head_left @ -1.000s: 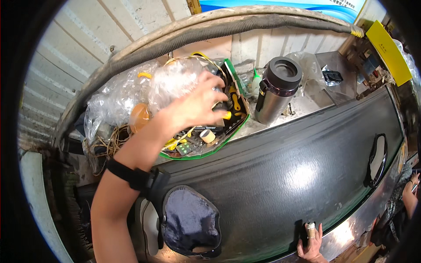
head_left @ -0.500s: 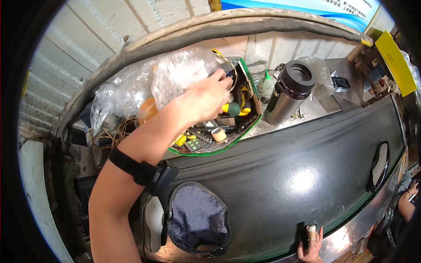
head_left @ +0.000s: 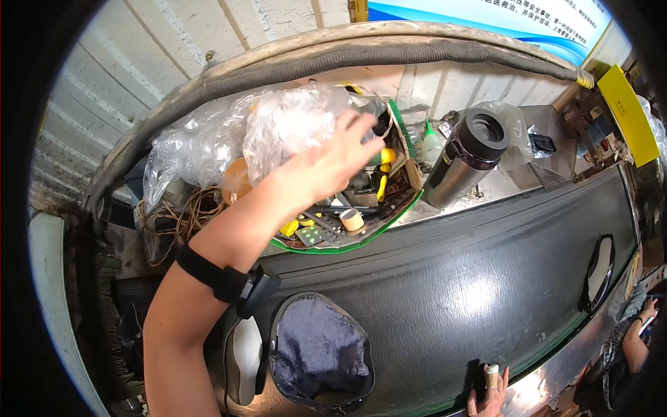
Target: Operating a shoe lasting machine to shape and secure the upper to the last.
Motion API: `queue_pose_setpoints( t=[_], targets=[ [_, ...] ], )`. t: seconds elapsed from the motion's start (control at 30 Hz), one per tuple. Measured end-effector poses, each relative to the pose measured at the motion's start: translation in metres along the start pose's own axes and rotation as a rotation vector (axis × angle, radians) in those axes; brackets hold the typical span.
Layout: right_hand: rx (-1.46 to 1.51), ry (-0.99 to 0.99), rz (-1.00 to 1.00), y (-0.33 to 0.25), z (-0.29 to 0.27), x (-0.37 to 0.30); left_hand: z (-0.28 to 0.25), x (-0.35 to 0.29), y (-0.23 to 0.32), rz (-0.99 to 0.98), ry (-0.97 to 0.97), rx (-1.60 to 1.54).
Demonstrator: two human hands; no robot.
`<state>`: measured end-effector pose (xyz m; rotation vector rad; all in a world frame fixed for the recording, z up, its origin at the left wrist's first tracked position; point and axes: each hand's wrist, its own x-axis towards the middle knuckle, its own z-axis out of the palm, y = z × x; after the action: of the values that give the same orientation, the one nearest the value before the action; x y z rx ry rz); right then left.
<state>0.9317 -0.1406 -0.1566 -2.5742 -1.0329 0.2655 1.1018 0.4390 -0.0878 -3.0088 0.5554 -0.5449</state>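
My left hand [head_left: 340, 156], slightly blurred, hovers over a green-edged box [head_left: 361, 243] with its fingers apart and nothing visible in them. Beneath and beside it lie a yellow-and-green tool handle [head_left: 386, 157], a slim yellow handle [head_left: 381, 187], a tan roll [head_left: 351, 220] and a small dark piece with green dots [head_left: 310, 235]. Crumpled clear plastic [head_left: 278, 128] covers the box's left part. My right hand [head_left: 491, 396] rests at the near edge of the black padded surface [head_left: 424, 299], fingers spread and one finger wrapped in tape.
Right of the box stand a steel thermos [head_left: 464, 160] and a small green-tipped bottle [head_left: 431, 142]. A dark glossy rounded piece [head_left: 319, 347] and a grey sole-shaped piece [head_left: 244, 361] lie near my left arm. A ribbed hose [head_left: 333, 66] arches behind. Another person's arm [head_left: 633, 340] shows at far right.
My left hand has lifted a little from the box's contents and its fingers have spread, uncovering more of the yellow handles. My right hand stays at the near edge.
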Motion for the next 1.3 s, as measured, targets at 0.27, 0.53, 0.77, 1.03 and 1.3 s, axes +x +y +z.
queue_pose_setpoints(
  t=[0.27,0.53,0.77,1.03,1.3],
  targets=[
    [0.019,0.015,-0.047,0.002,0.004,0.004,0.065,-0.005,0.001,0.532,-0.234,0.343],
    [0.017,0.034,-0.046,0.011,0.006,-0.001,0.027,-0.009,-0.011,0.226,-0.192,-0.004],
    [0.034,0.013,-0.012,0.009,0.003,-0.002,0.036,0.014,0.015,0.027,-0.296,-0.002],
    [0.078,0.000,0.061,0.017,0.013,-0.010,0.041,0.029,0.016,0.300,-0.227,0.444],
    [0.032,-0.024,0.054,0.029,0.014,-0.012,0.007,0.023,0.005,0.076,-0.329,0.132]
  ],
)
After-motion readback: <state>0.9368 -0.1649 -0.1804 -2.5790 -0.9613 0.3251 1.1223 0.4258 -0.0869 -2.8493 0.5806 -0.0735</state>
